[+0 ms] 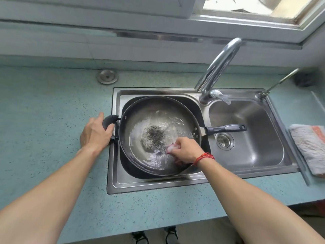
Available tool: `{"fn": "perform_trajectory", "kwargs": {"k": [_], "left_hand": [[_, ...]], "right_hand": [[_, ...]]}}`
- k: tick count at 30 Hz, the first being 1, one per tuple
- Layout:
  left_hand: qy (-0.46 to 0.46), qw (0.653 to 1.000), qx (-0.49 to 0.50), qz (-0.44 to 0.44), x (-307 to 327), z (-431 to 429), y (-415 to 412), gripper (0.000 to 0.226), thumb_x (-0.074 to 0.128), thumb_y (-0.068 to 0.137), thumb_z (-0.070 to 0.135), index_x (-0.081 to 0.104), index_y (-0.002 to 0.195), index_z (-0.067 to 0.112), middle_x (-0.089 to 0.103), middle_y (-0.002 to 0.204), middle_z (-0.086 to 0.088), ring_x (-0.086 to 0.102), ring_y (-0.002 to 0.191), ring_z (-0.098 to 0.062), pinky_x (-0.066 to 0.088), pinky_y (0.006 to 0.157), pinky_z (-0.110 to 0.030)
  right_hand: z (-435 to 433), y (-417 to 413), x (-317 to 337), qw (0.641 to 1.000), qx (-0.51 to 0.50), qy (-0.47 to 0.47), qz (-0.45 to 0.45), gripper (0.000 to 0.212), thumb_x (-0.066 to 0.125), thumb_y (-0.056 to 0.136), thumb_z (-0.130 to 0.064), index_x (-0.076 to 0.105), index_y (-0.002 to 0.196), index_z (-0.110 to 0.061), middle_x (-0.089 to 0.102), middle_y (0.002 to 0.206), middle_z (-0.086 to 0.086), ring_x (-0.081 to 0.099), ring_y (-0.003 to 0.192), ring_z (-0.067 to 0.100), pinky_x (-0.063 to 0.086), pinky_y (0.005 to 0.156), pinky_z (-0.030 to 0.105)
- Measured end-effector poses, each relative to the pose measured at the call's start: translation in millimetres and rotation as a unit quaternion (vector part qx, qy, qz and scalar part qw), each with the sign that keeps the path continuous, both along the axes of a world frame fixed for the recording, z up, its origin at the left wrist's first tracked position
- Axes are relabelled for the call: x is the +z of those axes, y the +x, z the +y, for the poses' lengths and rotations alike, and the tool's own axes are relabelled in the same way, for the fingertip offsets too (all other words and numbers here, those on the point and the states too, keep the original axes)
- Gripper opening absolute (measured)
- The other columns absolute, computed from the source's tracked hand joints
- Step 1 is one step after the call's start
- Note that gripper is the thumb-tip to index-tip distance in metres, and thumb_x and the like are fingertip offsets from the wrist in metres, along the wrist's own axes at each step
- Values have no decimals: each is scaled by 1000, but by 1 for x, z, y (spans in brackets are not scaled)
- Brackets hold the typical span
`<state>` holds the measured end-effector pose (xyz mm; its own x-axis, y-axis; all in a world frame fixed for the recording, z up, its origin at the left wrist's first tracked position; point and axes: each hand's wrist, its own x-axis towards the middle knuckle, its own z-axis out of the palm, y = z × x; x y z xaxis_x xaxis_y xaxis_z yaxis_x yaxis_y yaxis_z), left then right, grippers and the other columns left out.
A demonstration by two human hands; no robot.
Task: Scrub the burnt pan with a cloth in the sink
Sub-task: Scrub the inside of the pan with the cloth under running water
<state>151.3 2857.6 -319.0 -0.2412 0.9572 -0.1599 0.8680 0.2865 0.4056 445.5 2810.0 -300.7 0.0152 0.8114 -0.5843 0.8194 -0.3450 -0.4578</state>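
One big blue-green bench (52, 103) runs under everything. Set into it is a shiny steel sink (158, 184) with two bowls. The burnt pan (133, 110) sits in the left bowl and fills most of it. It is round and dark, with water inside. Its long handle (226, 128) sticks out over the right bowl, above the drain (224, 140). A folded grey towel (309, 147) lies on the bench just beside the sink, on the right. A bent silver tap (219, 66) stands behind the sink, between the two bowls.

The left hand (95, 132) is at the pan's left edge. Its fingers curl round the short black handle (109, 120) there. The right hand (186, 149) is down inside the pan, on the near right part. Its fingers are bunched tight on a small pale cloth (171, 148), and the cloth touches the wet pan bottom. A black burnt patch (154, 136) sits in the middle of the pan, just beside the cloth, to its left. A red string (204, 157) is tied round the right wrist.
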Motion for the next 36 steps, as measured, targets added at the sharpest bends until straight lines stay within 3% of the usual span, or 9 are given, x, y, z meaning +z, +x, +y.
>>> {"fn": "perform_trajectory", "kwargs": {"k": [3, 5, 12, 16, 19, 23, 28, 31, 36], "left_hand": [[4, 1000, 2, 1, 9, 0, 3, 48, 57, 94, 43, 50, 130, 12, 52, 122, -18, 47, 113, -34, 41, 83, -44], [33, 999, -1, -8, 18, -1, 7, 49, 57, 94, 40, 50, 132, 10, 51, 123, -19, 47, 113, -34, 41, 84, -43], [61, 991, -40, -114, 42, -10, 35, 50, 59, 94, 33, 49, 137, 10, 52, 121, -11, 51, 112, -29, 46, 87, -42], [54, 978, -65, -189, 58, -16, 60, 47, 61, 93, 36, 54, 133, 12, 56, 121, -8, 57, 106, -23, 48, 93, -42], [42, 952, -62, -295, 72, -19, 82, 33, 62, 94, 34, 60, 122, 17, 62, 113, -3, 60, 96, -13, 49, 82, -30], [-30, 889, -35, -457, 86, -24, 111, 13, 60, 96, 32, 62, 107, 26, 67, 112, -5, 67, 98, -20, 57, 82, -37], [-143, 793, 32, -592, 103, -28, 134, 33, 49, 102, 33, 60, 118, 6, 72, 99, -15, 67, 77, -22, 51, 69, -33], [-204, 736, 47, -644, 109, -27, 136, 48, 47, 101, 43, 60, 122, 2, 70, 99, -18, 66, 79, -25, 53, 70, -33], [-237, 720, -3, -652, 118, -30, 143, 46, 43, 101, 50, 69, 119, 16, 70, 109, -16, 63, 92, -30, 55, 79, -40]], "right_hand": [[-2, -4, 18, 992, -71, -10, 108, 19, 71, 82, -31, 62, 86, -14, 72, 64, 1, 72, 59, 17, 60, 57, 29], [-1, -7, 31, 984, -99, -7, 149, 25, 72, 82, -30, 61, 91, -10, 74, 68, 7, 73, 64, 26, 61, 60, 41], [5, -13, 78, 948, -175, 40, 262, 34, 72, 88, -28, 56, 99, -1, 74, 79, 17, 74, 69, 29, 50, 43, 26], [4, -14, 103, 928, -199, 60, 308, 29, 69, 90, -29, 51, 93, -7, 72, 79, 24, 72, 76, 43, 56, 64, 50], [4, -11, 111, 918, -224, 67, 321, 35, 71, 84, -38, 49, 91, -13, 72, 81, 26, 70, 81, 48, 53, 74, 61], [8, -3, 110, 912, -230, 70, 333, 51, 76, 69, -61, 55, 87, -18, 72, 93, 25, 71, 85, 44, 55, 79, 62], [10, 3, 118, 889, -229, 70, 391, 20, 60, 96, -32, 57, 95, -13, 66, 78, 5, 65, 57, 15, 53, 51, 31], [14, 7, 113, 873, -202, 51, 440, 17, 61, 96, -30, 61, 106, -17, 69, 83, 6, 65, 64, 21, 54, 53, 33], [23, 8, 110, 861, -178, 37, 475, 18, 61, 91, -1, 71, 102, -10, 71, 86, 8, 67, 72, 18, 55, 57, 28]]}}
